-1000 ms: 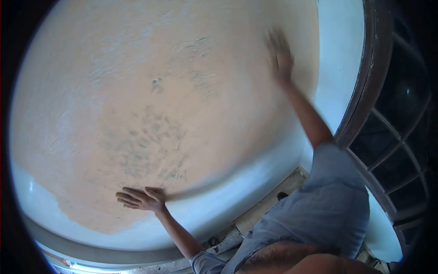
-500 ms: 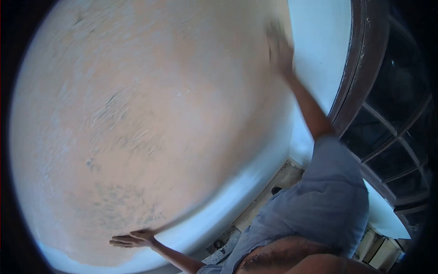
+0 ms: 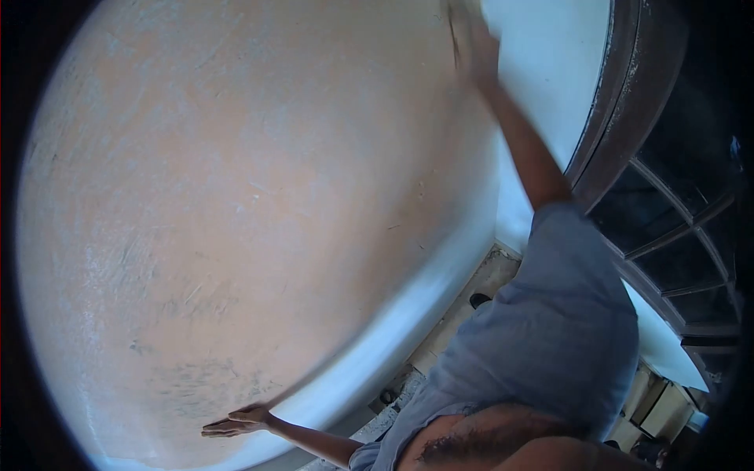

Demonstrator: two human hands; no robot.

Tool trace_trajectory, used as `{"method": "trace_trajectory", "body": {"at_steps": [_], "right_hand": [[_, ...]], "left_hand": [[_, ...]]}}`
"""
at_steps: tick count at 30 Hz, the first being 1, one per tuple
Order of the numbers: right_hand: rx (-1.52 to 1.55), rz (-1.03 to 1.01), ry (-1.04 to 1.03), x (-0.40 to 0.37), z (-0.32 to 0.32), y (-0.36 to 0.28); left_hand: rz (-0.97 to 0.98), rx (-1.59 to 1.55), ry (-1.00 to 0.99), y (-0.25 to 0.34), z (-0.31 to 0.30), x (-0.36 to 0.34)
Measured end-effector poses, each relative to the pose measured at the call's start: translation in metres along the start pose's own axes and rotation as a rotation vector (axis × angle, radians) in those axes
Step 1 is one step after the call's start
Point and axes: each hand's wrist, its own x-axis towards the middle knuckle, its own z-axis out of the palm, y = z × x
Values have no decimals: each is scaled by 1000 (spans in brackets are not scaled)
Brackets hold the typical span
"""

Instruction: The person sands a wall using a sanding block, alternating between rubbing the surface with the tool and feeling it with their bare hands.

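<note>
Before me is a broad wall (image 3: 259,204) with a peach, patchy surface, scuffed and marked with grey scratches; the lens makes it look bulged. At the lower left, my left hand (image 3: 237,421) lies against the wall with its fingers stretched out and nothing visible in it. My right hand (image 3: 473,49) is at the top, close to the wall's right side, at the end of a raised arm. Motion smears its fingers, and a thin dark edge shows along its left side. Whether it holds something cannot be made out.
A pale white wall strip (image 3: 542,86) stands to the right, beside a dark brown frame (image 3: 616,102) and a grilled window (image 3: 667,228). Below are a worn floor ledge (image 3: 452,322), my dark footwear (image 3: 479,300), and several boxy objects (image 3: 664,412) at the lower right.
My right hand has moved higher along the wall, towards the top edge of view. My left hand stays against the wall, and the view has shifted slightly.
</note>
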Motion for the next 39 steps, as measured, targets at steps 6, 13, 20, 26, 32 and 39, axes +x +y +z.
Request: {"method": "trace_trajectory", "body": {"at_steps": [6,13,20,26,32,39], "right_hand": [[279,246,-59,-196,-10,-21],[-65,-176,63,78,15,-27],[363,136,-182,-195,-23,-122],[282,-159,19,64,0,-128],[301,-55,51,-30,-6,-181],[391,-222,-192,-64,-24,-240]], "left_hand": [[-21,-13,-12,5,-2,0],[5,-20,6,2,0,-1],[63,24,32,17,-3,1],[16,-31,-18,10,-6,0],[-18,-19,-31,28,-10,-1],[-35,-58,-71,16,-7,-18]]}}
